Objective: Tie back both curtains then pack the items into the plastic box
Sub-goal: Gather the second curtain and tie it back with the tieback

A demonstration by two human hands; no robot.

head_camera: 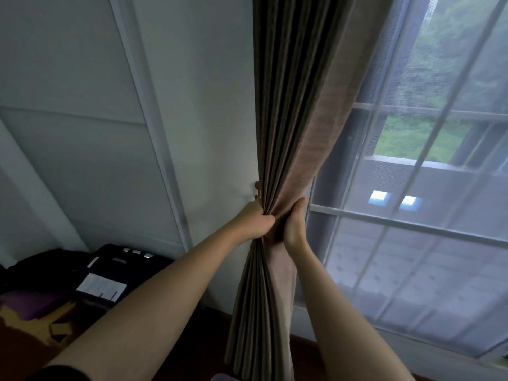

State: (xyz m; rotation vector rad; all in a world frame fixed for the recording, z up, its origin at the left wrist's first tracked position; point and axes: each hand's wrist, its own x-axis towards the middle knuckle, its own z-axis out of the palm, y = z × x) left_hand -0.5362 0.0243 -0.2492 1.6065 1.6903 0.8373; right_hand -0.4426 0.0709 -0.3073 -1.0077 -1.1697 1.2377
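A: First entry?
B: Curtain (297,133), brownish-pink and pleated. It hangs between the white wall (209,105) and the window (428,224), is gathered into a narrow waist at mid-height, and fans out again below.

A: Grips?
B: Left grip (258,221): fingers curled round the pleats on the wall side, holding the curtain at its waist. Right grip (294,224): clasping the same bundle from the window side, thumb lying up the front fold, fingers hidden behind the cloth. The two grips nearly touch.

A: Anything at the curtain's edge?
B: A small brownish piece just above the left grip, against the wall. I cannot tell what it is.

A: Room fittings?
B: The wall has pale panels with raised trim strips. The window has white bars and is covered by a sheer net (398,284), with greenery and a dark railing showing through it.

A: Floor level?
B: Dark wooden floor (305,345) under the curtain hem. Well to the left, low in the corner, sits a black case (129,265) bearing a white label (101,287), with purple and yellow cloth (33,306) beside it.
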